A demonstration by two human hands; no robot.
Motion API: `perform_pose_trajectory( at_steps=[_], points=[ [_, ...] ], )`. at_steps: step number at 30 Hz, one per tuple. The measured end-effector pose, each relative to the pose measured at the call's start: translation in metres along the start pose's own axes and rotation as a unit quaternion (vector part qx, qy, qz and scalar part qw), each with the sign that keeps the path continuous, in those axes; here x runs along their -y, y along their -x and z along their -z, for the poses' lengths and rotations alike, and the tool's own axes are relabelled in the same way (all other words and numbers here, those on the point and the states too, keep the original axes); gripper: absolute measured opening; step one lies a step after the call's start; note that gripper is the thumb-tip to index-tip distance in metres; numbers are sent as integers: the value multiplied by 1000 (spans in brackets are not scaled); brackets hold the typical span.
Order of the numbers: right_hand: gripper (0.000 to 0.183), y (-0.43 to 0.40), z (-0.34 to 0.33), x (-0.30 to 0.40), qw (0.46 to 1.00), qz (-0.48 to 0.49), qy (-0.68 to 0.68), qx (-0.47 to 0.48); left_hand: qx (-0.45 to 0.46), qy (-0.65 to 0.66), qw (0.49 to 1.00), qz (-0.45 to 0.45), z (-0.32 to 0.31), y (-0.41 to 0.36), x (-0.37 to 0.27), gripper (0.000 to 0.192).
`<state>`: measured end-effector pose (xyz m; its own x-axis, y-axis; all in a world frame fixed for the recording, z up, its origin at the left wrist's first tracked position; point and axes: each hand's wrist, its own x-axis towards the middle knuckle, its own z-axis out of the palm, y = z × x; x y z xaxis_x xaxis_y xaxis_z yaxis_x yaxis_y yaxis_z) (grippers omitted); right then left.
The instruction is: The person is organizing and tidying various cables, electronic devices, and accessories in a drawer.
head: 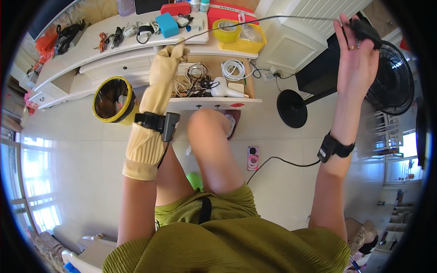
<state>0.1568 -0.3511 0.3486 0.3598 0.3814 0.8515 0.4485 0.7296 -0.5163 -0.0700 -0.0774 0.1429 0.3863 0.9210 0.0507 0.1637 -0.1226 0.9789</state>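
Observation:
My left hand [173, 54], in a cream rubber glove, pinches a thin black cable [239, 24] in front of the white desk. The cable runs across to the upper right, where my bare right hand [356, 51] is raised, a black object [366, 33] held at its fingertips; its kind is unclear. Below the cable is an open drawer [254, 78] with tangled cords [191, 82], a coiled white cable [235, 70] and a white hair dryer [225, 89]. Both wrists wear black straps with small devices.
A yellow-rimmed bin [131, 99] stands left of the drawer. Coiled cords [117, 37], a blue box [167, 25], yellow tape [226, 30] and a yellow basket [244, 47] are on the desk. A black fan [391, 78] stands right. A phone [253, 158] lies on the floor.

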Motion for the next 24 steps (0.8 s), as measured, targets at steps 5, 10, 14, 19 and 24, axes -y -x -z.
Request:
perform_pose_trajectory(
  at_steps=[5, 10, 14, 19, 24],
  points=[
    [41, 49, 58, 14, 990, -26, -7, -136, 207, 208, 956, -8, 32, 11, -61, 28],
    [41, 83, 117, -4, 914, -69, -237, -322, 293, 126, 943, -97, 102, 101, -146, 51],
    [32, 128, 116, -14, 906, -118, -144, -380, 286, 146, 942, -99, 93, 127, -146, 53],
    [24, 166, 59, -35, 897, -404, -95, -150, 192, 238, 947, -101, 103, 188, -146, 48],
    [27, 218, -31, -20, 823, -564, -29, 53, 180, 254, 950, -38, 107, 209, -121, 47]
  ],
)
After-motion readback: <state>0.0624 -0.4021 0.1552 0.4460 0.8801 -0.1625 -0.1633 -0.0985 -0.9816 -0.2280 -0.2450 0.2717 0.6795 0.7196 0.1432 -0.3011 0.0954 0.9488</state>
